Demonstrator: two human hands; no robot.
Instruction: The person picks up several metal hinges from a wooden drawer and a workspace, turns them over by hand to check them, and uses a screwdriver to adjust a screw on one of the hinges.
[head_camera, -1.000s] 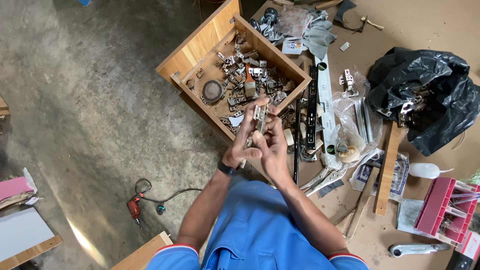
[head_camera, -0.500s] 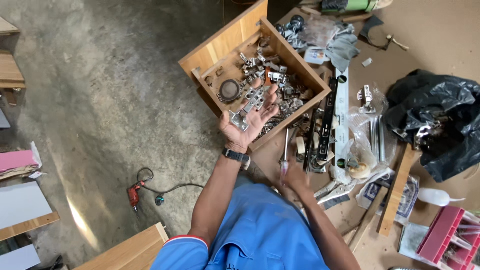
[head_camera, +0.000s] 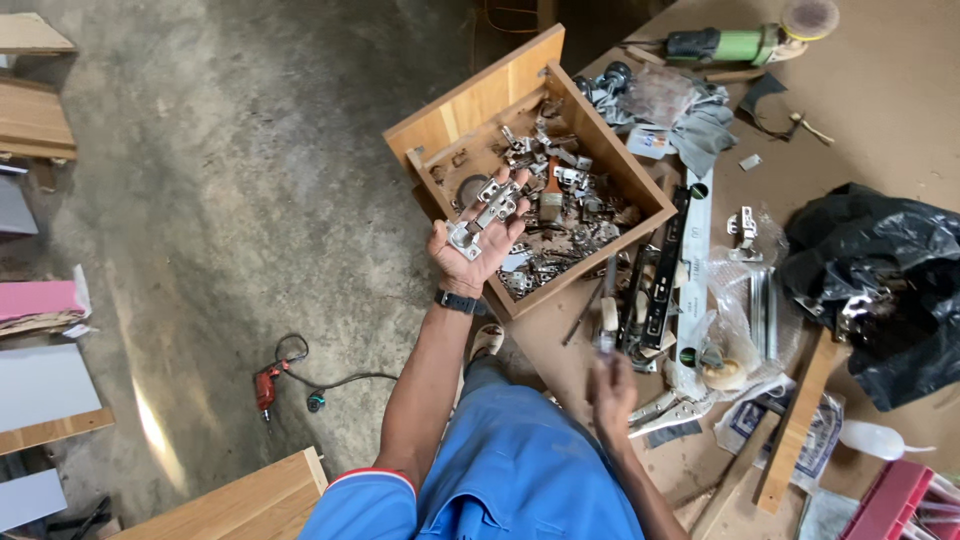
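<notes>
My left hand (head_camera: 472, 250) is raised palm up over the near corner of a wooden box (head_camera: 478, 105). A metal cabinet hinge (head_camera: 485, 212) lies across its palm and fingers. The box holds several loose metal hinges and fittings (head_camera: 560, 205). My right hand (head_camera: 612, 385) is lower, near the edge of the workbench (head_camera: 900, 120), and grips a thin screwdriver (head_camera: 608, 305) that points up toward the box. The hand and the tool are blurred.
On the bench lie a green angle grinder (head_camera: 735, 40), a grey rag (head_camera: 690, 115), a long level (head_camera: 695, 260), a black plastic bag (head_camera: 880, 280), locking pliers (head_camera: 665, 412), a wooden strip (head_camera: 795, 420) and a red parts case (head_camera: 895, 500). A red drill (head_camera: 265, 388) lies on the concrete floor.
Both hands were together on the hinge a second ago. The right hand has dropped to the bench edge and taken up the screwdriver. The left hand stays up, open under the hinge.
</notes>
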